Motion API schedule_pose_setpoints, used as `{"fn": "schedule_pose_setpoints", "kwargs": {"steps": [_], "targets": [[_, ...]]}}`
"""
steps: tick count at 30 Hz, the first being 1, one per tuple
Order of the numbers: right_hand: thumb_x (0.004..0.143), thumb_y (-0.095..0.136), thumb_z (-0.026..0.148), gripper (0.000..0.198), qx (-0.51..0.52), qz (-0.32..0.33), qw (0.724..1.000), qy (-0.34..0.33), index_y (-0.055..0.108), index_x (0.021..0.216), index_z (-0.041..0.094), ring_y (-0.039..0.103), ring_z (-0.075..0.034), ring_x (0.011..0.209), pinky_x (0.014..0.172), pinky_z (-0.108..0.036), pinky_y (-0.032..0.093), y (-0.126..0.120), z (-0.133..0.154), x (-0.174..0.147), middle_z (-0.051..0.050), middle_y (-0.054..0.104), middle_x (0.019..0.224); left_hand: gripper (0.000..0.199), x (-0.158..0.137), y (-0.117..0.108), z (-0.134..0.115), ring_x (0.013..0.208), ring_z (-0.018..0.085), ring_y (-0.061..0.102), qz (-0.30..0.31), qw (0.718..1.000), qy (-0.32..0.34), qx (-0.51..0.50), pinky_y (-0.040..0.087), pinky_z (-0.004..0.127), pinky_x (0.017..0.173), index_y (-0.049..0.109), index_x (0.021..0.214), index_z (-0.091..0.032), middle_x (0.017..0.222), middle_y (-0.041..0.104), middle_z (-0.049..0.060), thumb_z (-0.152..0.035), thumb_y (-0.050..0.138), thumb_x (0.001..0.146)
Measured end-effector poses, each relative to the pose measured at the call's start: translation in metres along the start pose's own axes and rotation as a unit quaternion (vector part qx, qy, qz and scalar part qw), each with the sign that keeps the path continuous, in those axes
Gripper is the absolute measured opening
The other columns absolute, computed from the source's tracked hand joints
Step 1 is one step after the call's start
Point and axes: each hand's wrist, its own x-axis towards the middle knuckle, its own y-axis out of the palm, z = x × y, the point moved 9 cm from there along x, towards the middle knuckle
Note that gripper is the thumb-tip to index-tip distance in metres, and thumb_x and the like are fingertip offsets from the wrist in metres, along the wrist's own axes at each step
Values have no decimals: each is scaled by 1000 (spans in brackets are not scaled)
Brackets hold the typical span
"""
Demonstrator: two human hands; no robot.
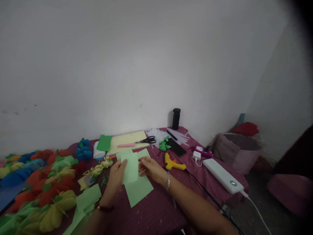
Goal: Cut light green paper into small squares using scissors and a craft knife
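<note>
My left hand (118, 171) is closed on a pale green paper sheet (131, 168), thumb on its front at the left edge. My right hand (152, 169) is by the sheet's right edge, its fingers bent and apart, with nothing visible in them. Beneath the held sheet, a larger light green paper sheet (139, 192) lies on the table. More green paper pieces (85, 204) lie beside my left forearm. Black-handled scissors (148, 140) and a pink strip (126, 145) rest on a pale yellow sheet (134, 137) behind my hands.
Colourful fabric flowers (46, 179) fill the left side. Right of my hands are a yellow glue gun (174, 163) with a cord, a phone (176, 147), a white power bank (223, 176) and a purple power strip (203, 151). A black bottle (176, 119) stands by the wall.
</note>
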Motion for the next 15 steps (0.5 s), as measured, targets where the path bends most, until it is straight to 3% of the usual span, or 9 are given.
{"fn": "schedule_pose_setpoints", "kwargs": {"steps": [2, 4, 9, 11, 13, 15], "targets": [[58, 73, 58, 54, -36, 52, 997, 37, 55, 86, 16, 56, -10, 56, 53, -23, 47, 23, -17, -6, 2, 59, 68, 36, -2, -3, -4, 38, 10, 47, -22, 1000, 17, -4, 38, 20, 38, 58, 84, -16, 52, 58, -5, -47, 65, 70], [56, 74, 56, 49, -81, 55, 994, 54, 55, 76, 16, 53, -9, 50, 50, -22, 44, 33, -28, -9, 3, 58, 61, 35, -4, -5, -5, 36, 9, 45, -36, 999, 27, 0, 36, 20, 36, 57, 82, -17, 49, 54, -6, -49, 63, 71], [67, 67, 46, 32, -168, 11, 985, 33, 53, 67, 17, 45, -7, 41, 44, -20, 37, 31, -30, -6, 6, 51, 48, 35, -8, -10, 0, 36, 9, 43, -69, 997, 38, 23, 35, 21, 35, 56, 81, -17, 49, 51, -7, -52, 60, 73], [73, 62, 42, 28, -204, 24, 978, 35, 52, 65, 18, 45, -8, 42, 45, -20, 36, 30, -30, -5, 6, 49, 47, 33, -9, -19, -5, 38, 9, 41, -113, 991, 61, 37, 34, 20, 36, 54, 77, -18, 50, 49, -8, -51, 58, 75], [77, 58, 36, 23, -293, 53, 955, 6, 53, 63, 17, 48, -9, 47, 49, -21, 37, 30, -20, -6, 5, 52, 50, 30, -11, -33, -15, 41, 8, 42, -172, 979, 97, 47, 35, 19, 38, 53, 75, -19, 52, 49, -8, -49, 57, 77], [77, 58, 27, 13, -434, 59, 896, -74, 57, 69, 18, 53, -10, 58, 57, -22, 37, 24, 6, -10, 2, 59, 61, 27, -11, -47, -25, 44, 8, 44, -215, 968, 123, 47, 38, 19, 42, 54, 75, -19, 56, 51, -8, -46, 56, 77]]}}
